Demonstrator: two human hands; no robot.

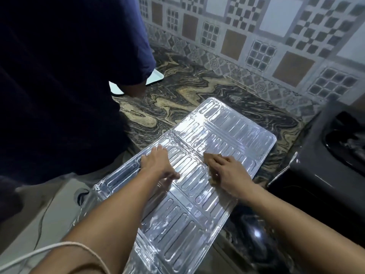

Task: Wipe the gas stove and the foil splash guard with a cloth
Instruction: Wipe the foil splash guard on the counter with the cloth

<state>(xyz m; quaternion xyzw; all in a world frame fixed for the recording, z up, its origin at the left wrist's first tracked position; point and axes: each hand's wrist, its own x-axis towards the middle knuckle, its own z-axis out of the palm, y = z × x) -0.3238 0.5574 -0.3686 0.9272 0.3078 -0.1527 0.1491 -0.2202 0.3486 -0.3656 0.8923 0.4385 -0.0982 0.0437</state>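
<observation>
The foil splash guard (197,175), a shiny embossed sheet with fold lines, lies flat and slanted across the counter's front edge, its near end hanging over the floor. My left hand (158,164) rests on its left part, fingers curling over the left edge and thumb on top. My right hand (227,171) sits on the middle panel with bent fingers pressed down. What lies under them is hidden, and no cloth shows. The black gas stove (333,155) stands at the right, just beyond the guard's right edge.
Another person in a dark blue shirt (69,76) stands close at the left, blocking that side. A white tray (156,77) lies behind them on the marbled counter (197,91). A patterned tile wall (256,36) backs the counter. A white cord (29,254) crosses my left forearm.
</observation>
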